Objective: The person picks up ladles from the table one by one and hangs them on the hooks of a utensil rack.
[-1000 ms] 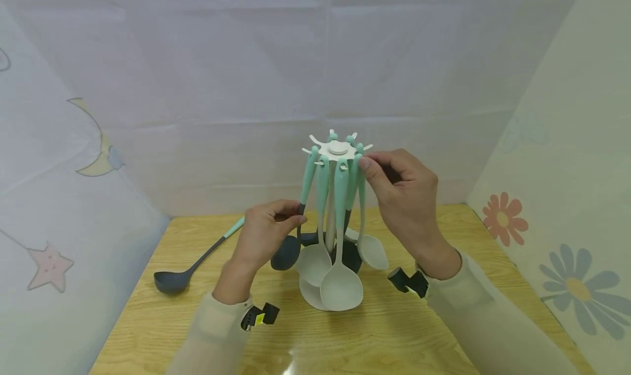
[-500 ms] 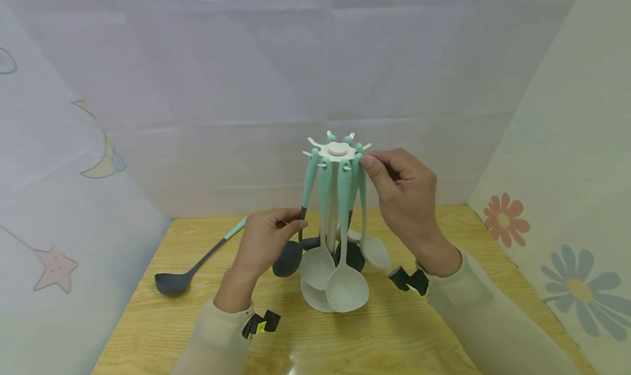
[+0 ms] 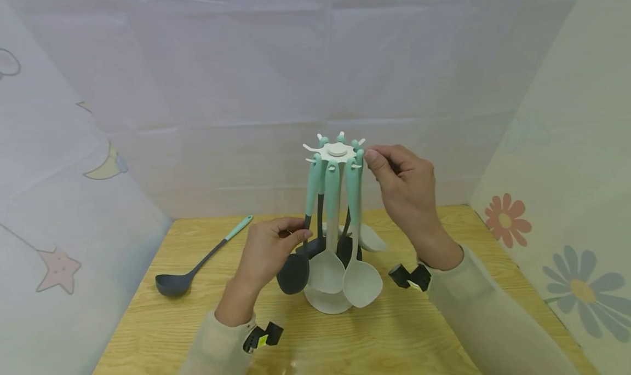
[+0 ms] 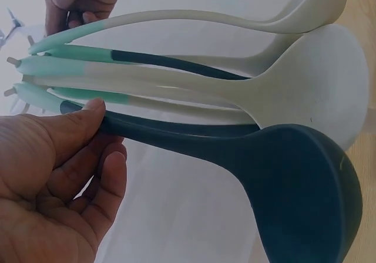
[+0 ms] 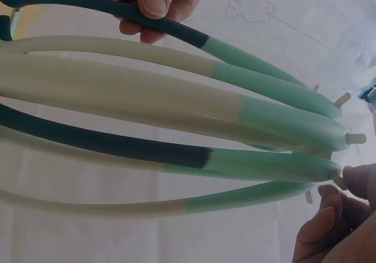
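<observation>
A white utensil rack (image 3: 337, 151) stands upright on the table, with mint-handled utensils hanging around it from hooks. My left hand (image 3: 268, 249) pinches the dark shaft of a hanging dark blue cooking spoon (image 3: 293, 273), just below its mint grip. The left wrist view shows thumb and fingers on that shaft, with the broad scooped head (image 4: 299, 186) hanging free. At the top right of the rack my right hand (image 3: 406, 186) pinches a hook tip (image 5: 339, 181) between thumb and finger. Pale spoons (image 3: 362, 283) hang at the front; utensils behind are partly hidden.
A dark ladle (image 3: 172, 284) with a mint handle lies on the wooden table (image 3: 394, 331) to the left. A pale wall stands close behind the rack, and decorated walls flank the table on both sides.
The rack's top has turned, carrying the front utensils to the right. The dark spoon has swung nearer and right, with my left hand following. My right hand has barely moved.
</observation>
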`<move>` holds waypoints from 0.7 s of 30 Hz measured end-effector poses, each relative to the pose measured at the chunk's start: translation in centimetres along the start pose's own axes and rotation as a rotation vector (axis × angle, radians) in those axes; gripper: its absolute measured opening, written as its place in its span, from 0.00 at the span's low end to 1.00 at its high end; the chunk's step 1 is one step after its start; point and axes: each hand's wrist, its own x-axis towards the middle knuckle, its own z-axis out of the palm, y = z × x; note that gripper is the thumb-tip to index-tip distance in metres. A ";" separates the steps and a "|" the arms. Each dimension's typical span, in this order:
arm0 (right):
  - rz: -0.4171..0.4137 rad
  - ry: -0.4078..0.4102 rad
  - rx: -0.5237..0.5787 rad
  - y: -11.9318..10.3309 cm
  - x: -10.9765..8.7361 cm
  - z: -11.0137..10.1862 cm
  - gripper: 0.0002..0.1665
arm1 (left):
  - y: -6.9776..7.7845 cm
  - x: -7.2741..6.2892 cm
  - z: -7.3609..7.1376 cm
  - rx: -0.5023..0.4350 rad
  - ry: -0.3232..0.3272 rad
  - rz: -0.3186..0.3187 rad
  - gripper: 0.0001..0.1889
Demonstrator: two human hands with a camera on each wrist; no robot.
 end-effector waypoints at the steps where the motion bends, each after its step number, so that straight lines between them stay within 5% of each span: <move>1: -0.006 0.021 0.005 -0.1 -0.1 0.0 0.11 | 0.0 -0.1 0.0 -0.004 0.001 -0.006 0.13; 6: -0.124 0.141 0.050 -1.2 -0.9 0.4 0.06 | 0.3 -0.4 0.2 0.014 0.018 -0.003 0.12; 21: -0.194 0.071 0.042 -2.0 -2.0 1.3 0.05 | 0.2 -1.2 0.7 0.095 0.102 0.046 0.08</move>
